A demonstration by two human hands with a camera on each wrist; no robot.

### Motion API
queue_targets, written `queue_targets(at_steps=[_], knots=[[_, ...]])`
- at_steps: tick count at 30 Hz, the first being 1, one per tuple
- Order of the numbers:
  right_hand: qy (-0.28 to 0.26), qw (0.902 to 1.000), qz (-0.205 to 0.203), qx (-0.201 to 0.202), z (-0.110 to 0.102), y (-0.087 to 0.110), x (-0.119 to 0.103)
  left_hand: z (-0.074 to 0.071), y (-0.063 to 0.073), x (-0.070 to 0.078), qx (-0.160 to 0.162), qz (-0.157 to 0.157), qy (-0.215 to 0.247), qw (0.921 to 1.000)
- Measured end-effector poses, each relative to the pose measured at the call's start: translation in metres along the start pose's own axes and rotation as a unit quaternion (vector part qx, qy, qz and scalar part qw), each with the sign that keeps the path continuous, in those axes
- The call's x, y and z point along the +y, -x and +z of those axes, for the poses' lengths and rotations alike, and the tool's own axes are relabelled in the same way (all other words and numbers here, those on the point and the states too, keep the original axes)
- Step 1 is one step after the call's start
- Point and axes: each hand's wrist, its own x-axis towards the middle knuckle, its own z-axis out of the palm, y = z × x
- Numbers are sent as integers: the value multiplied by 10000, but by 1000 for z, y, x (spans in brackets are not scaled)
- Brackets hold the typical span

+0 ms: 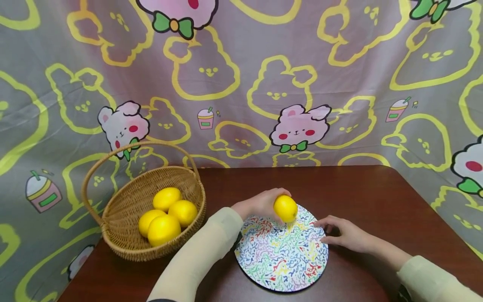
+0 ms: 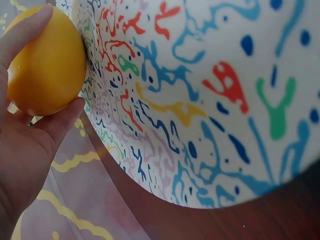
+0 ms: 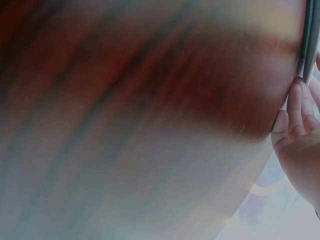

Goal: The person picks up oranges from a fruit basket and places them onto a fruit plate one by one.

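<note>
1. As can be seen at the lower left of the head view, a wicker basket (image 1: 130, 201) with a tall handle is set on the brown table (image 1: 362, 188); behind it, a cloth (image 1: 241, 54) printed with rabbits is hung.
2. Four yellow lemons (image 1: 164, 230) are contained in the basket, bunched toward its right side.
3. Near the lower centre, a pale sleeve (image 1: 205, 256) is followed up to the left hand (image 1: 262, 204), by which a single lemon (image 1: 285, 208) is pinched between thumb and fingers.
4. That lemon is held over the far part of a round board (image 1: 283, 251), right of the frame's centre; whether the two are touching cannot be told.
5. The board, covered in multicoloured squiggles, is laid flat at the lower centre.
6. At the lower right, the right hand (image 1: 349, 235) is placed beside the board, its fingers parted and loosely bent, their tips rested against the rim.
</note>
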Motion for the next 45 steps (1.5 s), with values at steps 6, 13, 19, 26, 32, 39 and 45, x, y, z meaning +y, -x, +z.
queue_targets(at_steps=[6, 13, 19, 26, 32, 39, 45], knots=[[-8, 10000, -10, -2, 1, 1, 1, 1, -1, 2, -10, -109, -63, 9999], [18, 9999, -127, 64, 3, 2, 3, 0, -1, 6, -21, -299, 28, 9995], [-8, 10000, 40, -12, 3, 0, 0, -2, -1, 8, -38, -228, 29, 9997], [-14, 9997, 195, -123, 1, -1, -5, -2, -1, 7, 22, -179, -30, 9998], [-6, 9999, 137, -106, 1, -1, -4, -2, -1, 7, 41, -160, 2, 9999], [22, 9998, 175, -117, 1, -1, -3, -6, -1, 10, -26, -123, -129, 9998], [20, 9997, 190, -117, 1, -1, -4, -9, -2, 12, -72, -35, -295, 9995]])
